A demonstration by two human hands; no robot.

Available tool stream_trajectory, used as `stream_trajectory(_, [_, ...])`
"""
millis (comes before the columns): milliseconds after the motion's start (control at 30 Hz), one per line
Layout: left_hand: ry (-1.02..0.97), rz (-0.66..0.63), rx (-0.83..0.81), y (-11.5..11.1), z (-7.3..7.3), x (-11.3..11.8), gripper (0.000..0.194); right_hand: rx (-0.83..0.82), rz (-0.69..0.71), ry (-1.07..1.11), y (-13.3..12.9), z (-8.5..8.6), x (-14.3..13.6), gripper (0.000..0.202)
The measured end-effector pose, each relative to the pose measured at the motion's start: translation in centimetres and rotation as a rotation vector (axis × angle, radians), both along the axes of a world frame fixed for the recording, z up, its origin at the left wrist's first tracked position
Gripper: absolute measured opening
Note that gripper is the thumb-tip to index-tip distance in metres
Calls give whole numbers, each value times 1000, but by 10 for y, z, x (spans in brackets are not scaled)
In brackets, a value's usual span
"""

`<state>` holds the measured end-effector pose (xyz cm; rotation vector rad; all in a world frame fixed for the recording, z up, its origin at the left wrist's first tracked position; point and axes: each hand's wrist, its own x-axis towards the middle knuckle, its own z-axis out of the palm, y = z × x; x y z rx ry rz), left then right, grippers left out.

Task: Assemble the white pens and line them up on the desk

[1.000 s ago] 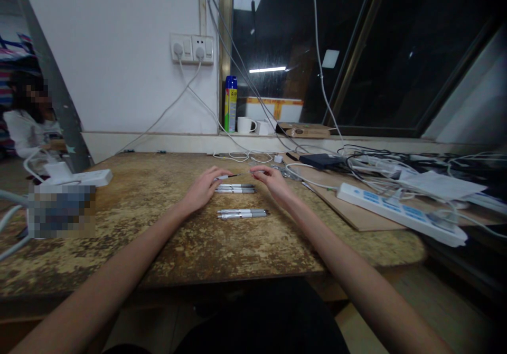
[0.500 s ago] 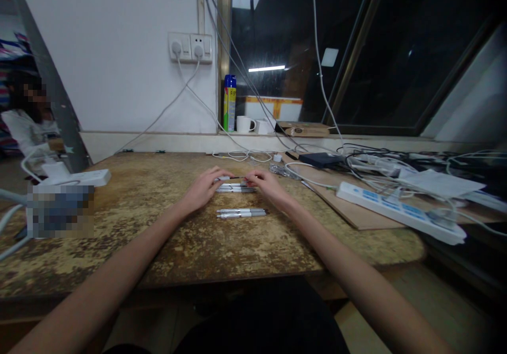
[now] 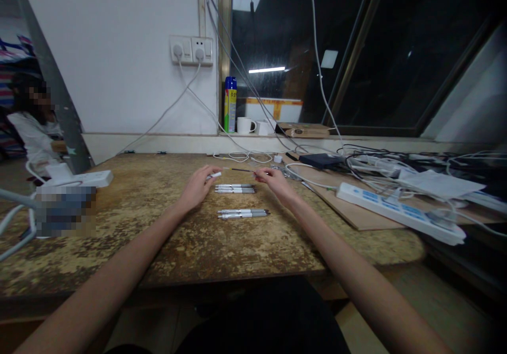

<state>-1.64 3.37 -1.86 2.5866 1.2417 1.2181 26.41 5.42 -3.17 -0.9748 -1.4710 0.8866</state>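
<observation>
My left hand (image 3: 197, 186) is closed on a white pen barrel (image 3: 214, 175), whose end sticks out toward the right. Between the fingertips of my right hand (image 3: 275, 183) is a thin dark pen refill (image 3: 240, 169), pointing left with a yellowish and clear stretch at its far end. Barrel and refill are apart. Below the hands, a group of white-and-grey pens (image 3: 235, 188) lies side by side on the worn wooden table (image 3: 190, 253). Nearer to me lies a second group of similar pens (image 3: 242, 213).
A white power strip (image 3: 400, 212) rests on a brown board at the right, beside tangled cables (image 3: 372, 158). Another power strip (image 3: 93, 178) is at the left. On the sill stand a spray can (image 3: 230, 105) and a mug (image 3: 245, 126). A person (image 3: 34, 116) is at far left.
My hands have moved apart. The refill has come clear of the white barrel, going right with my right hand, while the barrel went left. The pens on the table stay put.
</observation>
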Motion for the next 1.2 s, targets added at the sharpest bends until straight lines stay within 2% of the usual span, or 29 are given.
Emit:
stream_trajectory(333, [17, 8, -24, 2, -3, -2, 29, 63, -165, -15, 3, 2, 2, 39])
stream_trajectory(600, [14, -40, -90, -1, 0, 1, 29, 109, -139, 43, 1, 6, 2, 37])
stream_trajectory(1000, [42, -95, -64, -1, -2, 5, 28, 105, -132, 83, -3, 8, -1, 37])
stream_trajectory(1200, [49, -76, -64, -1, -2, 5, 28, 92, -139, 113, -1, 6, -1, 40])
